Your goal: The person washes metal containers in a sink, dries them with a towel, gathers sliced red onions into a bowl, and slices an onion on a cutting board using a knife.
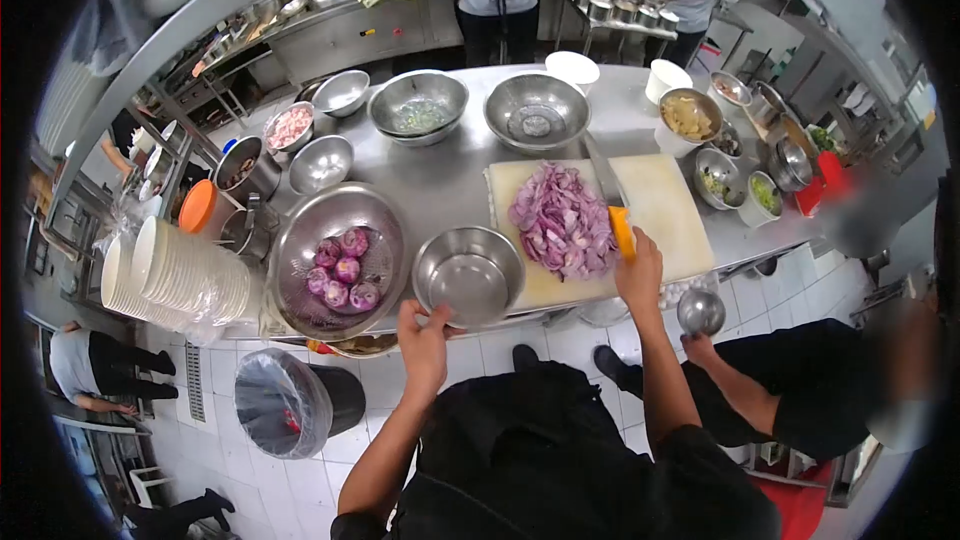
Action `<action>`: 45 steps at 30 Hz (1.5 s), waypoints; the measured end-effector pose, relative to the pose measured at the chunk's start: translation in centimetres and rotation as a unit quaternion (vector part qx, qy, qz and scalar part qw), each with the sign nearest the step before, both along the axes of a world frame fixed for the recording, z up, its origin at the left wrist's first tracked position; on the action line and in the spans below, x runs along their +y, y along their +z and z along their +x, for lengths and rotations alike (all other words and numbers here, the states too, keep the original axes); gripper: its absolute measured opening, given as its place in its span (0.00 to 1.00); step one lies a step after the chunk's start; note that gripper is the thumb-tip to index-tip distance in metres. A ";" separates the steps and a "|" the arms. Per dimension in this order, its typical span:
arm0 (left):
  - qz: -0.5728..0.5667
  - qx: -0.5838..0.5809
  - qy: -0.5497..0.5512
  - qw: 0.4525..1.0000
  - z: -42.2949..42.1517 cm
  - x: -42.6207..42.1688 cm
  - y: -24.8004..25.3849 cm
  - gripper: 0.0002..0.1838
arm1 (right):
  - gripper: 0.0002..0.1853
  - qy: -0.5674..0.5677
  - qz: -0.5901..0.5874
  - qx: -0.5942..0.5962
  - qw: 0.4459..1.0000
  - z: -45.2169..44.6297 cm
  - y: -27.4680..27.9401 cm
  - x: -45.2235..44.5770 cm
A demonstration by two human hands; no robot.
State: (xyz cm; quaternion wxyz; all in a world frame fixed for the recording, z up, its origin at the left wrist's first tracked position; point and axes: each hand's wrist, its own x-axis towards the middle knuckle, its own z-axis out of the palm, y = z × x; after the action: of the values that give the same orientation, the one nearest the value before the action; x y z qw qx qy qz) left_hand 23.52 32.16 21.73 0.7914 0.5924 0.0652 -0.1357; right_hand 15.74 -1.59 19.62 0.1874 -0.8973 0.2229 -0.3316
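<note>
My left hand (425,340) grips the near rim of an empty steel bowl (468,278) at the front edge of the counter. In my right hand (638,265) is the orange handle of a knife (605,180), its blade pointing away along the right side of a pile of sliced purple onion (562,222). The pile lies on a pale cutting board (660,210). Left of the steel bowl, a perforated steel colander (290,230) holds several peeled purple onions (347,270).
Steel bowls (537,110) line the counter's far side. Stacked white containers (190,270) stand left. Small food bowls (718,178) are at right. A co-worker at right holds a small bowl (701,312). A lined bin (283,403) stands below; other people are farther off.
</note>
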 end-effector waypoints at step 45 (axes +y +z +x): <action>-0.001 0.202 -0.207 0.957 -13.3 -15.4 -14.5 0.08 | 0.29 0.172 0.185 0.025 0.967 2.3 -4.7 -4.4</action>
State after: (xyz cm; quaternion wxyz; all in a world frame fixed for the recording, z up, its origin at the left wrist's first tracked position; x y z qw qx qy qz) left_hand 10.22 16.71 7.20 0.7173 0.5521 0.0994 -0.4133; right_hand 18.03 -6.00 14.91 0.3990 -0.8797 0.1275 -0.2252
